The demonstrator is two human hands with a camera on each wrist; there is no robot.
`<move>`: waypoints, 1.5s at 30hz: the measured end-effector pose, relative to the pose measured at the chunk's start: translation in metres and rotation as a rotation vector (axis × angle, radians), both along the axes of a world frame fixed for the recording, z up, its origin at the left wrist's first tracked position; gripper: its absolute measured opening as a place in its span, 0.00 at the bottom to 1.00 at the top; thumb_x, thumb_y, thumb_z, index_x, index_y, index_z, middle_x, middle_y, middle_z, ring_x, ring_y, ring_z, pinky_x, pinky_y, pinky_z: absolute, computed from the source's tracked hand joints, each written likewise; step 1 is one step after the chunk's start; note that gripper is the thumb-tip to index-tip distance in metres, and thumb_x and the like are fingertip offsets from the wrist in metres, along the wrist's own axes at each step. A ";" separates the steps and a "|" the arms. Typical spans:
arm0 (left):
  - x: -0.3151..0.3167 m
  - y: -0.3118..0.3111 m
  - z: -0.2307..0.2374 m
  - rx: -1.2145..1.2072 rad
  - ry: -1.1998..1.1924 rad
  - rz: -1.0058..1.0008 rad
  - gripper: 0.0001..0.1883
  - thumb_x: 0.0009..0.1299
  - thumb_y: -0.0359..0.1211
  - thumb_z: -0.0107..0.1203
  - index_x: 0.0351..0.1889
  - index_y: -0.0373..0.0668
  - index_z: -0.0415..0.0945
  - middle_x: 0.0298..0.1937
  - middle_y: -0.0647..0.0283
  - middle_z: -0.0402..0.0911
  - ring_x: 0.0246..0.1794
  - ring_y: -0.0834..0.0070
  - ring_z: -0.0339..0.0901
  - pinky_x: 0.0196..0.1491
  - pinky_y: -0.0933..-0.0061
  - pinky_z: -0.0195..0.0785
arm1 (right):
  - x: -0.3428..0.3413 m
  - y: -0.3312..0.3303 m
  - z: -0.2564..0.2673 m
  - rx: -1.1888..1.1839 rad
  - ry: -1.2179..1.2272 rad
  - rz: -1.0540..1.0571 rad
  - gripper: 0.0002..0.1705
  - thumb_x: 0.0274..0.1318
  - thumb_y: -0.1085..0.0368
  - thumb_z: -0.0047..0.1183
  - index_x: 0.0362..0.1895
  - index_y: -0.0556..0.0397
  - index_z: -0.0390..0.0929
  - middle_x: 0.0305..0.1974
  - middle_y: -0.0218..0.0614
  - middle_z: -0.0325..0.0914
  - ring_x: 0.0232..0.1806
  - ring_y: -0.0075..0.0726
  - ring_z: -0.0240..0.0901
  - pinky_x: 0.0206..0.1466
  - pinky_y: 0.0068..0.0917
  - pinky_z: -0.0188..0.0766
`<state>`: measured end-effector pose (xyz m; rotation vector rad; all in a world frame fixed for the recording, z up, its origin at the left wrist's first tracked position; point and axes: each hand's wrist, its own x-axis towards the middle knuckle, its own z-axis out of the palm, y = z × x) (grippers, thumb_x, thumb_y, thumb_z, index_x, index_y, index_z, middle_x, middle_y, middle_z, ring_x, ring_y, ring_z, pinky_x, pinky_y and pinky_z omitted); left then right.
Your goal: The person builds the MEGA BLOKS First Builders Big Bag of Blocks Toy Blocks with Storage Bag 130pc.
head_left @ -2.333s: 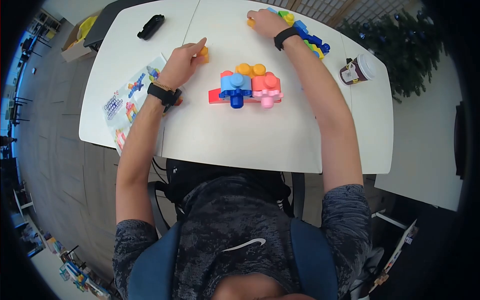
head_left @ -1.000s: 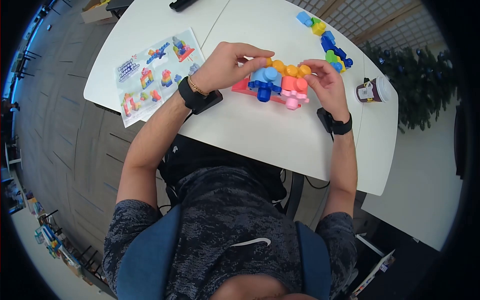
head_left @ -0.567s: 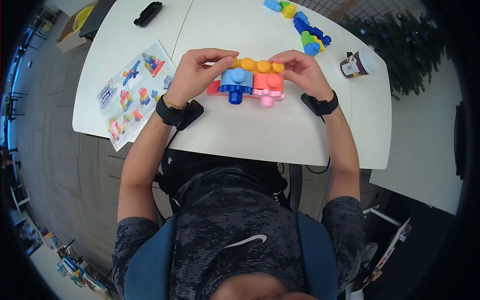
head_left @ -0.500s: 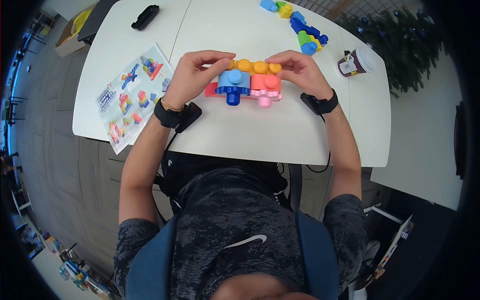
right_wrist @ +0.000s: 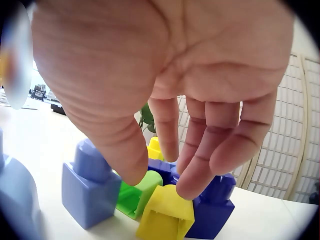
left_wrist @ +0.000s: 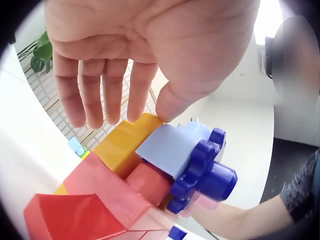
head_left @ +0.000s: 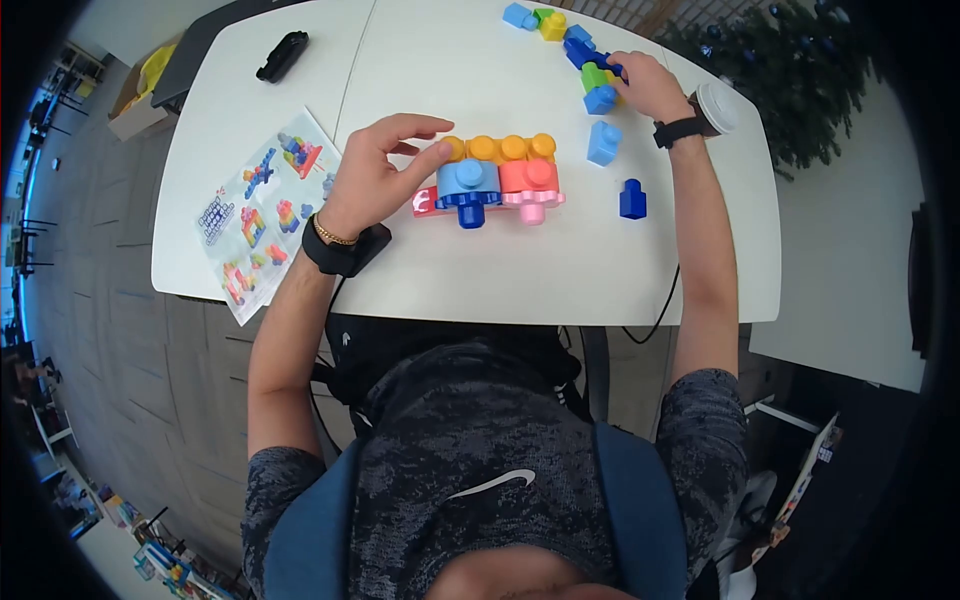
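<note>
A toy-block build (head_left: 515, 178) stands mid-table: light blue and coral blocks side by side, blue and pink gear-like pieces on their near faces, a red base beneath, and an orange block row (head_left: 513, 149) behind. At the row's left end, my left hand (head_left: 385, 165) touches the orange block (left_wrist: 125, 145) with its thumb tip; its other fingers extend fairly straight. Farther right, my right hand (head_left: 652, 88) reaches over loose blocks. In the right wrist view, its loosely bent fingers hang over a yellow block (right_wrist: 167, 212), near green (right_wrist: 140, 195), light blue (right_wrist: 90, 192) and dark blue (right_wrist: 215, 210) blocks.
Nearer me lie a light blue block (head_left: 603, 145) and a dark blue block (head_left: 633, 200). A lidded paper cup (head_left: 718, 107) stands by my right wrist. Left are a picture leaflet (head_left: 265, 215) and a black case (head_left: 283, 57). More blocks (head_left: 535, 20) lie at the far edge.
My right hand has left the orange row and moved right and away to the loose blocks, uncovering two blue ones. My left hand stays at the row's left end, slightly looser.
</note>
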<state>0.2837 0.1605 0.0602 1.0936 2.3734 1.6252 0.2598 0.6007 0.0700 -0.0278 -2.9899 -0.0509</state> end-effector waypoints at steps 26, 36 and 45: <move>0.053 -0.036 -0.042 -0.698 0.379 0.368 0.18 0.66 0.32 0.67 0.51 0.36 0.77 0.58 0.53 0.84 0.54 0.56 0.84 0.46 0.57 0.81 | -0.127 -0.018 -0.006 -0.196 0.163 0.205 0.27 0.55 0.51 0.70 0.52 0.59 0.85 0.44 0.51 0.87 0.50 0.52 0.84 0.56 0.42 0.79; 0.036 -0.040 -0.011 -0.784 0.233 0.273 0.12 0.72 0.36 0.64 0.43 0.36 0.80 0.49 0.51 0.86 0.48 0.51 0.85 0.46 0.53 0.80 | -0.084 -0.050 0.013 -0.188 -0.047 0.254 0.28 0.49 0.51 0.76 0.47 0.58 0.87 0.44 0.45 0.87 0.44 0.44 0.84 0.48 0.36 0.79; 0.025 -0.007 0.018 -0.112 0.531 0.329 0.22 0.73 0.40 0.66 0.59 0.36 0.81 0.54 0.49 0.86 0.52 0.52 0.85 0.53 0.59 0.80 | 0.019 -0.176 0.095 -0.457 -0.013 0.759 0.20 0.56 0.61 0.72 0.48 0.59 0.85 0.49 0.38 0.85 0.44 0.40 0.83 0.51 0.31 0.82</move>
